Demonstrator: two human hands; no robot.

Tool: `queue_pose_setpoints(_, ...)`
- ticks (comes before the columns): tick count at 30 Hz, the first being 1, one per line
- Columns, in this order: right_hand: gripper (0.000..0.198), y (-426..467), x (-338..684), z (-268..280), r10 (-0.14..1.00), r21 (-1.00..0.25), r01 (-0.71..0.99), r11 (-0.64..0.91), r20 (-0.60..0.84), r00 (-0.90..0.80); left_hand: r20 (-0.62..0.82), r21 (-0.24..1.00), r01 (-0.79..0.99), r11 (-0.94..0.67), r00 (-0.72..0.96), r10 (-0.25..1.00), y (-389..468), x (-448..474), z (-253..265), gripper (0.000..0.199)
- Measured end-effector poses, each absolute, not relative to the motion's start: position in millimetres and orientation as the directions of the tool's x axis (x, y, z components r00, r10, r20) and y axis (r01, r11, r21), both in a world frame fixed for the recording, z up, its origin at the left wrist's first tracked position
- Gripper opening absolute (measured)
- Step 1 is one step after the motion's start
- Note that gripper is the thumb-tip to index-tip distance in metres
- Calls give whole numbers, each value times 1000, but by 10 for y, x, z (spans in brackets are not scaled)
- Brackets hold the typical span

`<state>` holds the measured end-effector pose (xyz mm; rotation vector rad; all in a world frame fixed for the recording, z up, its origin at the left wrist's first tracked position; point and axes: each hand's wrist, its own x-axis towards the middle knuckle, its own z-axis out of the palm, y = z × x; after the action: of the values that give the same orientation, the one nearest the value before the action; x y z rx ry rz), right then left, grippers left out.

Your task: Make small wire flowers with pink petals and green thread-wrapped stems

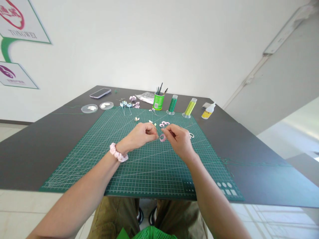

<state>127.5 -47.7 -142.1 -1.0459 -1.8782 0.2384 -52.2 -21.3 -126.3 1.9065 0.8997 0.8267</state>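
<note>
My left hand (139, 134), with a pink scrunchie (117, 152) on its wrist, is closed in a pinch above the green cutting mat (139, 169). What it pinches is too small to make out. My right hand (179, 138) is closed too, thumb and forefinger on the thin stem of a small pink-and-white flower (164, 123) that stands up over the fingertips. Between the two hands a pink loop (162, 137) shows against the mat. A white loop (191, 135) is partly hidden behind my right hand. Small white and yellow-green pieces (151, 121) lie just beyond my left fingers.
Wire-stemmed flowers (129, 104) lie at the mat's far edge. Beyond it stand a green can (158, 101) of tools, a green thread spool (172, 104), a yellow-green spool (190, 108) and a glue bottle (208, 111). Shallow dishes (106, 105) and a phone (100, 93) are left.
</note>
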Motion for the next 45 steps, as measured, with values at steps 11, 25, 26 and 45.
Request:
queue_pose_setpoints(11, 31, -524, 1234, -1389, 596, -364, 609, 704, 770, -229, 296, 900, 231, -371, 301, 906, -190, -502, -1295, 18)
queue_pose_setpoints(25, 31, -546, 1174, -1407, 617, -472, 418, 777, 703, -354, 398, 906, 113, -407, 100, 912, -219, -468, -1235, 16)
queue_pose_setpoints(26, 31, -548, 1172, -1406, 635, -494, 410, 767, 678, -371, 395, 910, 96, -404, 100, 913, -220, -466, -1233, 16)
queue_pose_setpoints(45, 35, -465, 1205, -1465, 842, -719, 448, 531, 387, -377, 268, 954, -206, -215, 278, 922, -258, -481, -1175, 18)
